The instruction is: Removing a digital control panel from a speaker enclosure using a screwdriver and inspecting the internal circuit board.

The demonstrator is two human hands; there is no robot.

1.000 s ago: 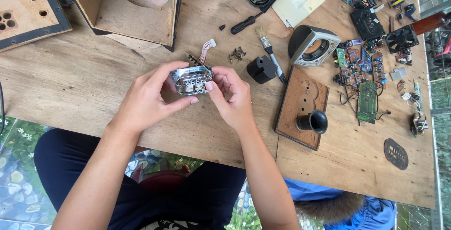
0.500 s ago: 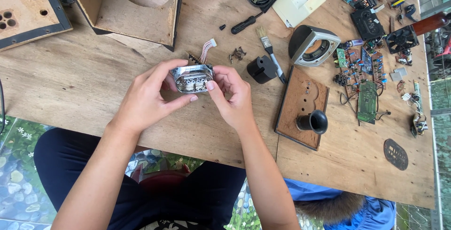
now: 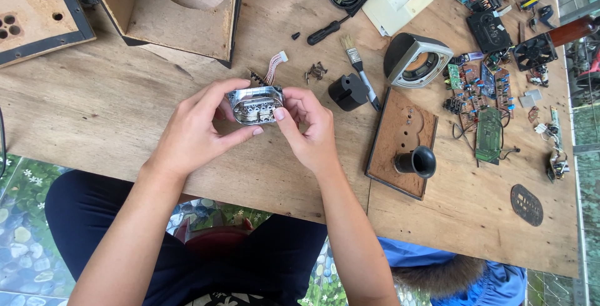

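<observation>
Left hand (image 3: pixel 194 128) and right hand (image 3: pixel 309 128) pinch small metal part (image 3: pixel 255 105) between fingertips, above wooden desk (image 3: pixel 94 106). Ribbon cable (image 3: pixel 273 66) just behind. Black cylinder (image 3: pixel 347 91), brush (image 3: pixel 360 70), screws (image 3: pixel 316 70) nearby. Circuit boards (image 3: pixel 484 103) well apart, right.

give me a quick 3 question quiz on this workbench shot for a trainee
1. True or false: both hands grip the small metal part.
2. What lies just right of the black block? A) paintbrush B) hammer C) tape
3. The black horn sits on a wooden ____.

Key:
1. True: left hand and right hand pinch it together.
2. A, the paintbrush.
3. Panel.
</observation>
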